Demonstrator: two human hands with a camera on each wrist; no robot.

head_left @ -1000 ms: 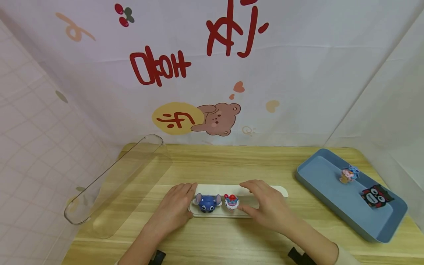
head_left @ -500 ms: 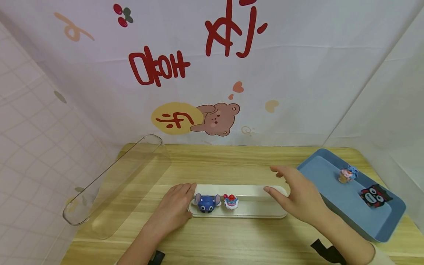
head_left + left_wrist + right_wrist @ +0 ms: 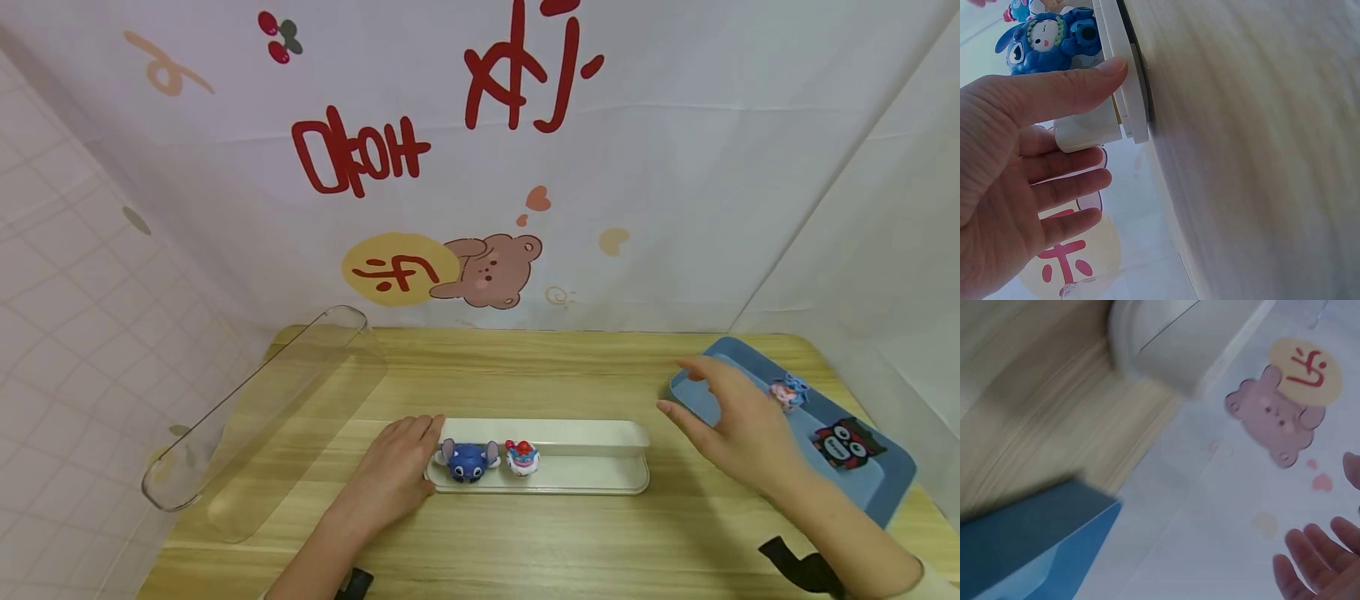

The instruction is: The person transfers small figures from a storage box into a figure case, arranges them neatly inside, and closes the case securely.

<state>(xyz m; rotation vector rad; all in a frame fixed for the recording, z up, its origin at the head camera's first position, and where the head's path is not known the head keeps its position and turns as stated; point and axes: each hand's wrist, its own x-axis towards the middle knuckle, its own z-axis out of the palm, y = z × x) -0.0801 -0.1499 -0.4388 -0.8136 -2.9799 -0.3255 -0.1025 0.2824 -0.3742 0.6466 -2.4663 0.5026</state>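
Note:
My left hand grips the left end of a white two-step display stand. In the left wrist view the thumb presses along the stand's edge, with the fingers behind the raised step. On the stand's lower level sit a dark blue big-eared figurine and, to its right, a small white figurine with a red and blue top. My right hand holds nothing; its thumb and fingers are spread apart over the left part of a blue tray.
Inside the tray lie a small pink and blue figurine, partly behind the right hand, and a dark owl-shaped piece. A long transparent cover lies slantwise at the left. A printed white cloth hangs behind the wooden table.
My right hand has moved away from the small white figurine, rightward past the stand's end to over the blue tray. The left hand stays at the stand, and both figurines there stay put.

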